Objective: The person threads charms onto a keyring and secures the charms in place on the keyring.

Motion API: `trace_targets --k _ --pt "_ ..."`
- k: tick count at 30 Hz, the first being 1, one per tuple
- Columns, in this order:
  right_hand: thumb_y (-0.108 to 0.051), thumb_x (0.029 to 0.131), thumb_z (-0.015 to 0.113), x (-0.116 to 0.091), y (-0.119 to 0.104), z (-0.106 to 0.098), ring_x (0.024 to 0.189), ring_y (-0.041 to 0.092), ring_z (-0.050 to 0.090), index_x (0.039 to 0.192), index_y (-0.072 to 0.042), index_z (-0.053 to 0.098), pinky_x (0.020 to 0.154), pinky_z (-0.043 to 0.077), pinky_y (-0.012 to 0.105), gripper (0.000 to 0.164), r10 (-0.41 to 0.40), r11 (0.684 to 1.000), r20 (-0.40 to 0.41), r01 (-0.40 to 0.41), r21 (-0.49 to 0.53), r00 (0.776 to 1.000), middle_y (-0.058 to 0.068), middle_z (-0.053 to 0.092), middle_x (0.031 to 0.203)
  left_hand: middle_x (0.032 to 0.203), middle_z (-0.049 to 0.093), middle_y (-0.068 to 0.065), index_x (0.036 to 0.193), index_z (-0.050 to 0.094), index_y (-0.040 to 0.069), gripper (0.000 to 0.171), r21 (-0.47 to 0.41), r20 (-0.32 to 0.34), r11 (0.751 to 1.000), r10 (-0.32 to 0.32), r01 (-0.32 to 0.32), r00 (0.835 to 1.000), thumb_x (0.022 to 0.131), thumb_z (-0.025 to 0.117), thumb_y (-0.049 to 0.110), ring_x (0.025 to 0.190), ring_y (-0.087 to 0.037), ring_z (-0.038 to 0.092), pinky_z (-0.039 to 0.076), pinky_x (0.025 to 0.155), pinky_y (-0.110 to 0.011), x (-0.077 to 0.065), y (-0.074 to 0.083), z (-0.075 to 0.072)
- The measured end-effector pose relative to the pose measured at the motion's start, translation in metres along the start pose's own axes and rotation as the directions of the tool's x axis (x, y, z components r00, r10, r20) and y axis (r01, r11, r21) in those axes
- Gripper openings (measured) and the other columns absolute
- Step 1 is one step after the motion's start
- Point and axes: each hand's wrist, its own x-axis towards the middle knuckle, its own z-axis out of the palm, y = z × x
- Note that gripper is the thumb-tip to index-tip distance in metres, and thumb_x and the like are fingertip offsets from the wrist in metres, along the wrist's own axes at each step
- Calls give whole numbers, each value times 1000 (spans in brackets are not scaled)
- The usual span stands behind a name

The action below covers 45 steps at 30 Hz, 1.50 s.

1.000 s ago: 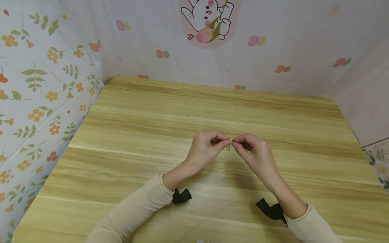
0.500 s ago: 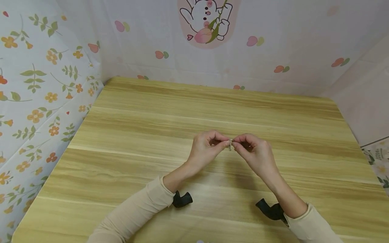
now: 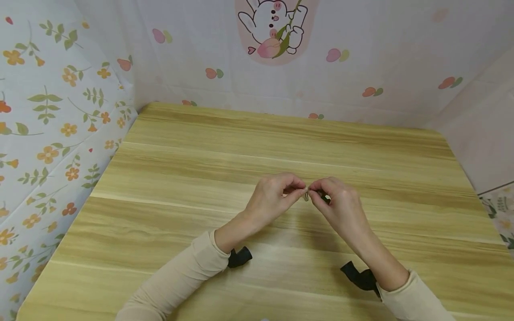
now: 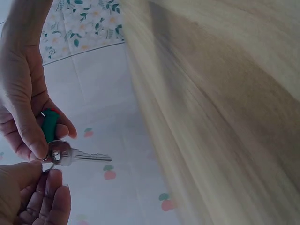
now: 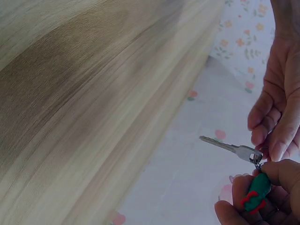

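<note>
A silver key [image 4: 89, 155] hangs from a thin metal key ring [image 5: 265, 150] between the two hands, above the table. My left hand [image 3: 271, 196] pinches the ring between thumb and fingertips. In the right wrist view, a green charm with red trim [image 5: 256, 192] lies against the curled fingers of my right hand [image 3: 339, 198]. The right thumb and forefinger pinch at the short chain [image 5: 257, 165] by the key's head. Both sets of fingertips nearly meet, and they partly hide the ring. The key's blade points away from both palms.
The wood-grain table [image 3: 201, 151] spreads under both hands. Behind it hangs a pale printed curtain [image 3: 180, 53], with a floral one [image 3: 60, 133] at the left. Black wrist mounts [image 3: 240, 257] stick out below the sleeves.
Both hands have shifted very slightly right and down in the head view, the key moving with them. The key has swung a little; the pinching grips stay close together.
</note>
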Motion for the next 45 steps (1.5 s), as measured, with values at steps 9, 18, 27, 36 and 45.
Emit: trace_targets --k 9,18,27,36,45 --pt "1 79 72 0 2 0 64 9 60 80 -1 69 55 47 18 5 52 997 23 -53 57 998 4 68 76 81 72 -5 87 70 3 4 -49 1 997 -62 62 998 84 70 6 69 -11 67 48 63 -9 0 -1 0" --pt "2 83 67 0 0 -1 69 8 62 85 -3 70 62 52 18 6 166 969 79 -178 174 983 5 69 80 78 72 -9 85 69 0 5 -173 -37 978 -128 120 991 82 71 3 66 -14 68 50 59 -12 -1 -1 1" --pt "-1 86 65 1 2 -2 65 3 60 87 -2 69 57 49 16 4 255 924 151 -286 252 955 8 69 79 79 71 -12 87 68 -1 6 -308 -30 935 -192 173 981 83 70 3 67 -23 68 53 57 -18 -2 -3 4" --pt "3 81 69 0 2 0 67 7 60 80 -4 67 57 49 18 7 68 997 55 -70 36 996 3 67 77 85 71 -5 89 69 3 5 -23 -6 1000 5 -6 1000 85 68 5 75 -11 67 50 68 -11 -2 -2 4" --pt "5 77 71 0 -1 1 64 11 61 79 -3 68 52 49 24 9 8 1000 4 -8 -10 1000 6 67 76 78 71 -1 82 70 5 4 136 -41 984 122 -116 992 85 69 7 67 -7 64 46 61 -9 -1 0 2"
